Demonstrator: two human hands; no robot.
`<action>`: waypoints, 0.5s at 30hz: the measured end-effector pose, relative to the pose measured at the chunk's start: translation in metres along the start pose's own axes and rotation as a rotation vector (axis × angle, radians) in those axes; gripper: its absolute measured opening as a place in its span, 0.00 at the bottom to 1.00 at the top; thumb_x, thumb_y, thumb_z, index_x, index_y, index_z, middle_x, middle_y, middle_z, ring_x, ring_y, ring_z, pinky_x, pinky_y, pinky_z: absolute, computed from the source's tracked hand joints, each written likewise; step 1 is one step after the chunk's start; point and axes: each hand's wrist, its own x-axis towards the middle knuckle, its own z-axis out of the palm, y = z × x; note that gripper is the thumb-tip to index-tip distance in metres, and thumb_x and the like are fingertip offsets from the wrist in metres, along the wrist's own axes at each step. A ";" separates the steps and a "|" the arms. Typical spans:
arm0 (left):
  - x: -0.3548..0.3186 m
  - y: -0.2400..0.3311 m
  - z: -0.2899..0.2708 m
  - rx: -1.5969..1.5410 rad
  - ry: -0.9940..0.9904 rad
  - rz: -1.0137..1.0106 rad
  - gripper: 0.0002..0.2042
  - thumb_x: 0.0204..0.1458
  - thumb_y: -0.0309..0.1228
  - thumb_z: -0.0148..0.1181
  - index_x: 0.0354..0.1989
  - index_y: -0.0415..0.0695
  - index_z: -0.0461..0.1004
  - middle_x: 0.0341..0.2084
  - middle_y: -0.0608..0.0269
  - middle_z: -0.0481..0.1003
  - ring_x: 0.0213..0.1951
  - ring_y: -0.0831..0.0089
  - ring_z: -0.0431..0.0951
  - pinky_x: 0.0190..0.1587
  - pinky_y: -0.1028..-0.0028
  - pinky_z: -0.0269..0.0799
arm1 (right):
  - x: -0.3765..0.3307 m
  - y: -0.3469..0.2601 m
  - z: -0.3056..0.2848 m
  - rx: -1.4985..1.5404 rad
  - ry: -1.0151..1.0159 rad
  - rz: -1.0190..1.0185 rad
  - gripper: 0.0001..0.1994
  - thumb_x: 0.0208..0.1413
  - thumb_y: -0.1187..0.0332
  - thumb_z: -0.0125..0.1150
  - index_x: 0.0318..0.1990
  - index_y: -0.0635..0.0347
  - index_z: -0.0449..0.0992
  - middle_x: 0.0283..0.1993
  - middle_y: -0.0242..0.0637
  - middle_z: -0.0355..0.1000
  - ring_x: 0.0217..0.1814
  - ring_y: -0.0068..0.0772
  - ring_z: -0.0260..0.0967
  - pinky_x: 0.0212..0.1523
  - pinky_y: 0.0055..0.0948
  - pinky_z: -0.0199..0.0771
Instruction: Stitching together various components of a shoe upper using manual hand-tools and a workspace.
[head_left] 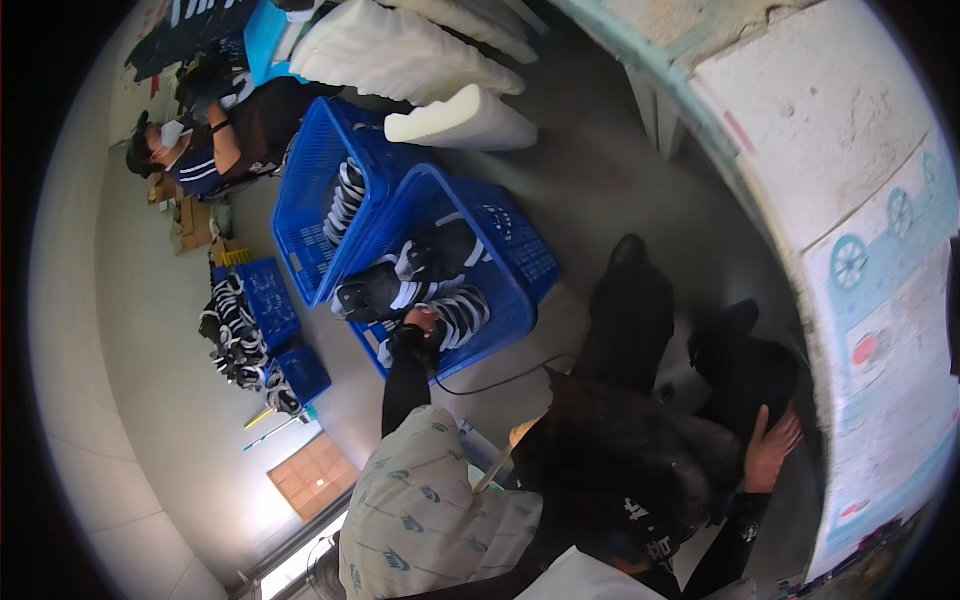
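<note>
— What does the left hand point(420, 325) hold?

— It reaches into the nearer blue crate point(500, 250) and its fingers are closed on a black and white striped piece point(462, 312) — soft, it looks like a shoe upper or a similar textile part. The piece lies at the front edge of that crate, on top of the other pieces.

— And the right hand point(770, 440)?

— It is flat, the fingers spread wide, and holds nothing. The palm presses on the dark trouser leg point(740, 370) of the person, near the pale wall point(840, 130) with rough plaster and faded blue wheel drawings.

— What are the crates like?

— Hard plastic, with lattice walls, rectangular. The nearer one has a heap of black pieces with white stripes. The second blue crate point(320, 180) stands just behind it, touching, tilted, and has the same striped pieces inside. Further left, a smaller blue crate point(265, 295) lies with more striped pieces point(235, 340) spilled beside it on the smooth grey floor point(600, 180).

— Something else?

— White foam blocks point(460, 120), thick and rounded, lie behind the crates. Another person point(215, 145) in dark clothes sits at the far left. A thin black cable point(500, 382) runs on the floor under the nearer crate.
</note>
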 end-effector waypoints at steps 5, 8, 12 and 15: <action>0.093 -0.016 -0.045 0.381 0.262 0.203 0.11 0.57 0.39 0.61 0.42 0.49 0.84 0.38 0.54 0.83 0.40 0.57 0.83 0.42 0.59 0.79 | -0.026 0.014 0.021 -0.049 0.125 0.026 0.27 0.71 0.53 0.54 0.67 0.64 0.67 0.68 0.53 0.66 0.74 0.59 0.59 0.75 0.59 0.53; 0.103 -0.009 -0.051 0.361 0.465 0.220 0.17 0.50 0.37 0.65 0.46 0.44 0.84 0.46 0.46 0.83 0.52 0.47 0.81 0.56 0.55 0.78 | -0.057 0.012 0.001 -0.063 0.166 -0.019 0.22 0.67 0.58 0.59 0.62 0.61 0.71 0.66 0.50 0.68 0.74 0.58 0.59 0.75 0.57 0.54; 0.102 0.004 -0.036 0.073 0.542 0.233 0.32 0.46 0.32 0.66 0.63 0.39 0.70 0.62 0.43 0.73 0.64 0.47 0.73 0.67 0.56 0.69 | -0.087 0.001 -0.025 -0.104 0.231 -0.161 0.17 0.62 0.65 0.64 0.55 0.61 0.75 0.63 0.47 0.69 0.71 0.54 0.62 0.72 0.53 0.57; 0.124 0.008 -0.023 0.123 0.576 0.236 0.35 0.45 0.31 0.66 0.65 0.38 0.67 0.64 0.43 0.71 0.66 0.48 0.71 0.69 0.57 0.66 | -0.107 -0.003 -0.032 -0.130 0.242 -0.172 0.14 0.60 0.68 0.65 0.51 0.61 0.76 0.62 0.47 0.71 0.70 0.54 0.63 0.70 0.50 0.60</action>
